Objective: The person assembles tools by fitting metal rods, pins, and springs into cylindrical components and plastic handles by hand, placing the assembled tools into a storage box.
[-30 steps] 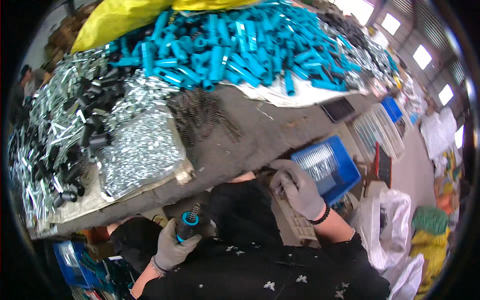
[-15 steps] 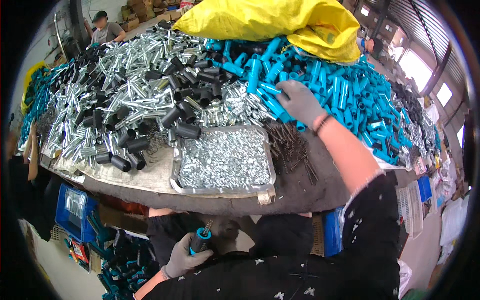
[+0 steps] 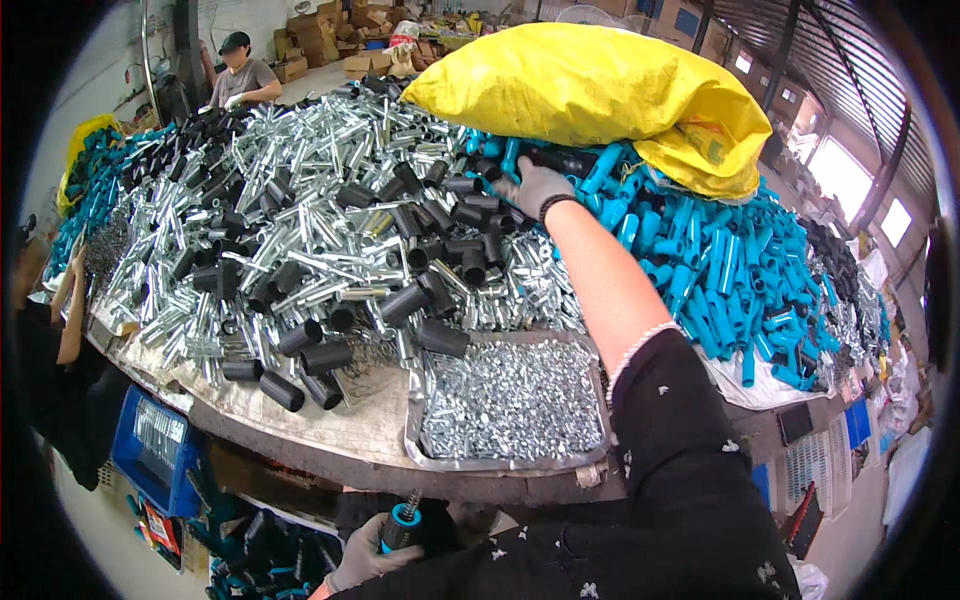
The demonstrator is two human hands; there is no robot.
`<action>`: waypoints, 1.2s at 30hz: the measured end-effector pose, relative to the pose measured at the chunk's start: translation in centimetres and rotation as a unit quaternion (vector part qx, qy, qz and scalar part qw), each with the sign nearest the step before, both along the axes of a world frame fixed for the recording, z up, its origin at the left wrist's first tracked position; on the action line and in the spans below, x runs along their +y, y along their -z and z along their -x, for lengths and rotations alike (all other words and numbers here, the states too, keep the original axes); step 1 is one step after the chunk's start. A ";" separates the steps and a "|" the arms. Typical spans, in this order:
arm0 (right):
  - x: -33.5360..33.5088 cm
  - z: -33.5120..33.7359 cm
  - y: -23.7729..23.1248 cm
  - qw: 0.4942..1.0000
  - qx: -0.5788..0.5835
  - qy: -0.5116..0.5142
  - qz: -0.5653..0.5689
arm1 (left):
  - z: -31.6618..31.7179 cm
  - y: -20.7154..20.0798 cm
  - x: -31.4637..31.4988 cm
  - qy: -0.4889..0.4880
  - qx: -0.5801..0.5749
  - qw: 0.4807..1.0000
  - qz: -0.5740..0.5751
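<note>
My left hand (image 3: 362,560), in a grey glove, is low in front of my body, closed round a short black cylinder with bright blue rings (image 3: 402,527). A coiled metal spring (image 3: 413,500) sticks up from its top end. My right hand (image 3: 540,188), also gloved, reaches far across the table to where black sleeves (image 3: 470,215) meet the heap of blue plastic tubes (image 3: 700,260). Its fingers are apart, touching or just above the parts there, and nothing shows in them. Shiny metal tubes (image 3: 300,190) are heaped to its left.
A metal tray (image 3: 412,440) of small silvery parts lies at the near edge, below my right forearm. A yellow sack (image 3: 590,85) covers the far heap. Blue crate (image 3: 125,440) and dark assembled pieces (image 3: 265,545) are at lower left. Co-workers are at far left (image 3: 243,80) and near left (image 3: 50,330).
My right hand has gone from the blue tubes farther away and leftward to the black sleeves. The view has shifted, with my body leaning forward. My left hand still holds the cylinder.
</note>
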State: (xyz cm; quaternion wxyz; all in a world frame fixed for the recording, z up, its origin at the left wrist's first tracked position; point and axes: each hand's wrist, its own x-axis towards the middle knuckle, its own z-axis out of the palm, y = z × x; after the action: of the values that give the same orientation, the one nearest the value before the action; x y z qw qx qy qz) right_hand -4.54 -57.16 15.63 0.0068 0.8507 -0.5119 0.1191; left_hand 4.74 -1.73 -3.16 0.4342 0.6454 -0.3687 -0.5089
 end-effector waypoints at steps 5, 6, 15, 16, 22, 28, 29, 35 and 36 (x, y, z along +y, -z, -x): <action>1.7 1.1 0.8 0.998 -0.013 0.035 -0.041 | -0.4 0.4 -0.2 -0.006 0.010 0.998 0.059; 4.0 2.2 0.3 0.993 -0.115 -0.010 -0.024 | -0.7 0.0 0.0 0.007 -0.016 0.998 0.053; 32.0 17.8 -1.6 0.855 -0.321 -0.198 -0.356 | 2.6 -5.9 -2.8 0.087 -0.078 0.985 0.130; 34.1 18.4 -1.3 0.853 -0.319 -0.201 -0.361 | 3.1 -6.2 -2.8 0.094 -0.071 0.984 0.134; 40.0 20.5 2.7 0.801 -0.472 -0.222 -0.293 | 6.0 -8.7 0.0 0.133 -0.092 0.977 0.138; 42.0 23.5 3.4 0.771 -0.462 -0.258 -0.355 | 7.9 -9.2 2.7 0.193 -0.102 0.967 0.129; 41.4 24.0 3.2 0.816 -0.369 -0.353 -0.269 | 7.9 -9.3 3.0 0.219 -0.087 0.965 0.119; 42.7 25.1 2.2 0.831 -0.241 -0.464 -0.191 | 8.1 -9.3 3.3 0.306 0.007 0.952 0.022; 43.1 25.4 2.5 0.831 -0.241 -0.463 -0.189 | 8.3 -9.1 3.4 0.307 0.006 0.951 0.023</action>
State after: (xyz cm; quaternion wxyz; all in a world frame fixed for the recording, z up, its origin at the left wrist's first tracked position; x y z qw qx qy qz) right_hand -29.97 -14.08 13.16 -0.3341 0.9170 -0.0556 0.2105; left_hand -3.53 1.67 5.89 0.2739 0.4882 -0.5581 -0.6125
